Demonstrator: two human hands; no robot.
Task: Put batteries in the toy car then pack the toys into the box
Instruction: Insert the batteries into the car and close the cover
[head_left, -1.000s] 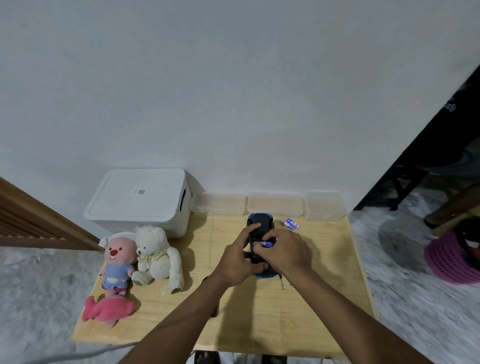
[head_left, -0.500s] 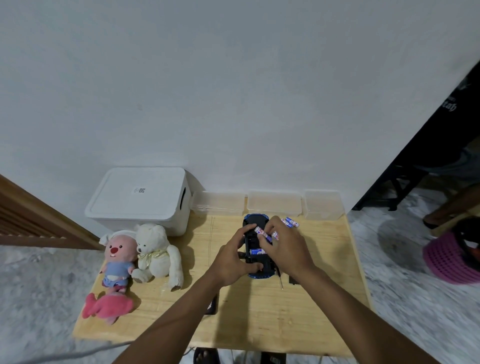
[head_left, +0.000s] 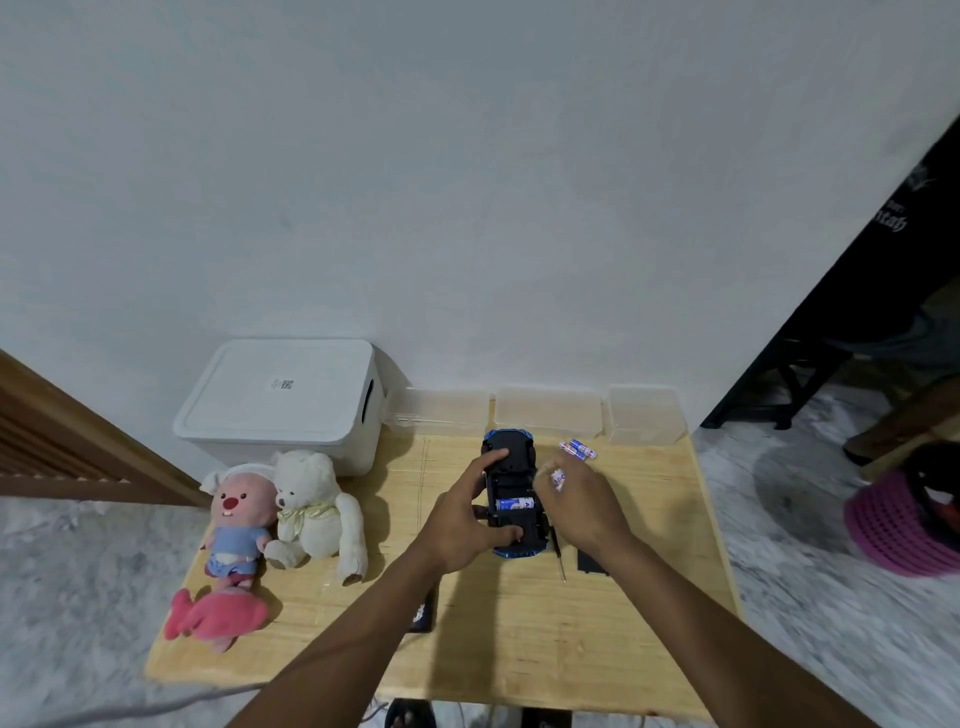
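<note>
Lying along the left side of the wooden table (head_left: 519, 654) are a pink fish plush (head_left: 218, 616), a pink-faced doll (head_left: 236, 519) and a white teddy bear (head_left: 311, 509). The lidded white box (head_left: 283, 395) stands behind them against the wall. Near the middle, the toy car (head_left: 511, 452) lies upside down with its battery bay uncovered and one seated battery (head_left: 514, 503) across it. The left hand (head_left: 462, 525) grips the car, fingers curled over its far part and thumb on the near end. Just right of the car, the right hand (head_left: 589, 506) pinches a loose battery (head_left: 558, 477) in its fingertips. Two spare batteries (head_left: 577, 449) lie beyond it. A screwdriver (head_left: 560, 560) and a black cover (head_left: 589, 562) lie by the wrist.
</note>
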